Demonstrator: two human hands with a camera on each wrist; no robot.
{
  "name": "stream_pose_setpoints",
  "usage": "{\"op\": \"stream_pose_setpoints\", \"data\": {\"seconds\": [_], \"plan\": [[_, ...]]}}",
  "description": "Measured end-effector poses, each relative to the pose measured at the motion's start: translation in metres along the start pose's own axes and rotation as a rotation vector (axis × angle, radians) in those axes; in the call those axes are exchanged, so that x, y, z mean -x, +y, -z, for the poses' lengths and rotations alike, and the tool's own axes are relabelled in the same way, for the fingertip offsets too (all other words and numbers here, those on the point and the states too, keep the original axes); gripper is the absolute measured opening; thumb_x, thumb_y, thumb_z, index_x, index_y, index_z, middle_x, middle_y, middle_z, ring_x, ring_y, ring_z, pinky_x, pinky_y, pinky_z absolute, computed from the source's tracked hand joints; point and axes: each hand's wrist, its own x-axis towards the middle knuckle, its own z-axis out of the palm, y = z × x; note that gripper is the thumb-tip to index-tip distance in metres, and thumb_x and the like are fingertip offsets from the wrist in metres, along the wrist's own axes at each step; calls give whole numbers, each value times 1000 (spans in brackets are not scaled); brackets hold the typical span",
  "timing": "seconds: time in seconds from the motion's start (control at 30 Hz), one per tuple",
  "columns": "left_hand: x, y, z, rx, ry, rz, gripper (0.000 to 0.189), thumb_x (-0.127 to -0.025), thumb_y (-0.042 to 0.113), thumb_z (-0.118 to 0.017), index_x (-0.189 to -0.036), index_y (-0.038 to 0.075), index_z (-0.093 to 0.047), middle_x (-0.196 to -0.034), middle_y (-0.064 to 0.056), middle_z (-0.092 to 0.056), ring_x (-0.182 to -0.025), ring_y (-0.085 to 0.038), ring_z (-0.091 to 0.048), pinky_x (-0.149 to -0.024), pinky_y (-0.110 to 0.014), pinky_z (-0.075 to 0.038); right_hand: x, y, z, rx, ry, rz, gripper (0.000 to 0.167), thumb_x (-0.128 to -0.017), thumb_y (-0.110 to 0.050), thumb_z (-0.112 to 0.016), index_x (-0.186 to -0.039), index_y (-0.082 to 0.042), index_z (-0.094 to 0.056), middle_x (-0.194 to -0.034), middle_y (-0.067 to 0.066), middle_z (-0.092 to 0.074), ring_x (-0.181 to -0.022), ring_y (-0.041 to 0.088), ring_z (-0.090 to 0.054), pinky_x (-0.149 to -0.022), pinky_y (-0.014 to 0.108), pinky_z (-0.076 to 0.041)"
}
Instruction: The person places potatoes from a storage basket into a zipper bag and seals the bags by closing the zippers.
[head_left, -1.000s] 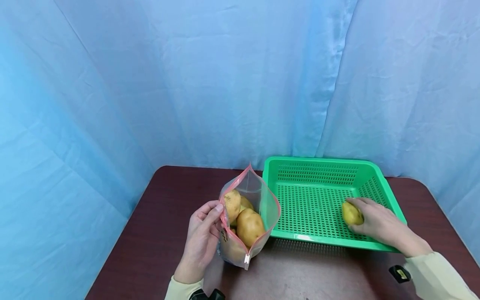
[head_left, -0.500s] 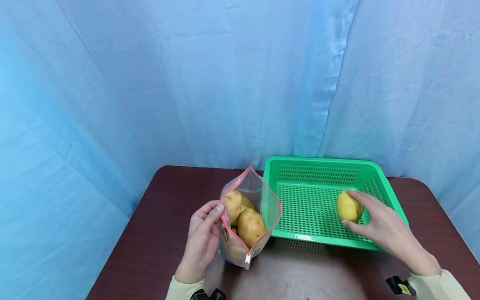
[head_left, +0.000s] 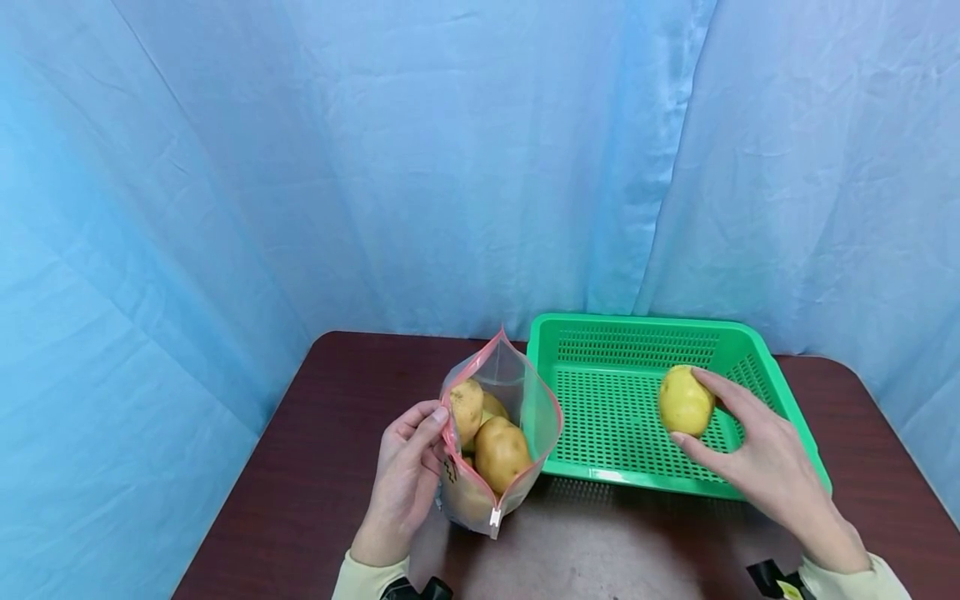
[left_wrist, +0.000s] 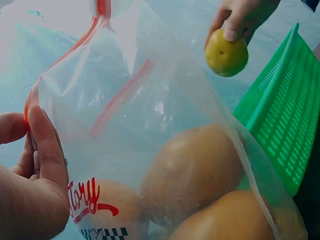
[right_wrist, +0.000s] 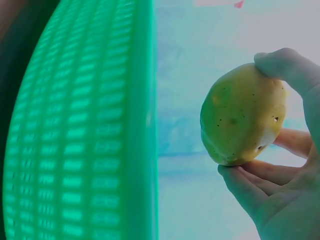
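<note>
My right hand (head_left: 768, 458) grips a yellow potato (head_left: 686, 402) between thumb and fingers, held up over the green basket (head_left: 600, 477). In the right wrist view the potato (right_wrist: 242, 115) shows small dark specks and stands above the level of the basket's rim. My left hand (head_left: 408, 479) pinches the pink-edged lip of a clear zip bag (head_left: 540, 417) at its left side. The bag stands upright with its mouth spread wide. Several potatoes (head_left: 501, 454) lie inside it, and a white slider hangs at the near corner. Red lettering marks the bag's side in the left wrist view.
The perforated basket stands right of the bag, its left side close against it. Both rest on a dark brown table (head_left: 300, 467). Pale blue curtains (head_left: 465, 167) hang behind the table and along its left side.
My right hand has lifted the potato from the basket floor and moved it slightly left. The right end of the basket shifted a little. My left hand and the bag have stayed put.
</note>
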Motion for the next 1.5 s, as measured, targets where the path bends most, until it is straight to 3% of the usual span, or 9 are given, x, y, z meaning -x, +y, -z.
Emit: {"op": "stream_pose_setpoints", "data": {"seconds": [0.1,0.23,0.33,0.63,0.9,1.03,1.23,1.5], "plan": [[0,0,0,-2,-3,1,19,-102,0,-56,-96,11,-71,-83,3,-65,-70,-4,-61,-65,-16,-53,2,-9,-1,-35,27,-11,87,-75,-28,-95,-151,-26,-54,-140,8,-61,-114,13,-60,-79,15,-43],[0,-1,0,-5,-7,-2,19,-102,0,-56,-96,11,-71,-83,3,-65,-70,-4,-61,-66,-16,-53,3,-20,-3,-109,65,8,89,-73,-21,-96,-151,-28,-54,-141,5,-61,-116,-13,-50,-85,5,-38],[0,-1,0,-6,-9,-7,19,-103,0,-56,-97,11,-71,-83,3,-65,-71,-4,-61,-66,-16,-53,3,-28,-4,-162,85,27,91,-71,-15,-96,-151,-28,-54,-141,3,-62,-117,-18,-47,-89,2,-37],[-2,-1,-1,1,-7,-7,20,-103,0,-56,-97,11,-72,-84,3,-66,-71,-4,-61,-66,-16,-53,-1,-54,-10,-290,121,117,93,-69,1,-93,-150,-21,-55,-140,-11,-60,-121,-6,-57,-94,6,-44],[-2,-2,-3,3,-4,3,20,-102,-1,-55,-97,10,-71,-82,3,-66,-71,-4,-61,-66,-16,-53,-11,-88,-17,-453,68,234,93,-67,8,-89,-151,-10,-53,-144,8,-59,-123,7,-60,-99,17,-48],[-2,-2,-3,-1,-12,5,20,-102,0,-56,-97,10,-71,-82,3,-66,-70,-4,-61,-66,-16,-53,-18,-106,-24,-503,59,325,89,-68,3,-88,-150,-7,-53,-145,11,-58,-125,12,-61,-101,20,-49],[-2,-2,-2,4,-16,8,19,-102,0,-56,-96,10,-71,-81,3,-66,-70,-4,-61,-65,-16,-53,-29,-128,-38,-434,-11,408,83,-75,-19,-89,-150,-11,-54,-148,7,-56,-133,21,-57,-104,24,-48],[-3,-2,-3,-2,-12,8,19,-102,0,-57,-96,10,-72,-80,3,-66,-69,-3,-61,-64,-15,-53,-45,-142,-52,-238,-176,459,81,-81,-36,-84,-153,-20,-50,-156,3,-49,-138,25,-52,-99,49,-54]]}}
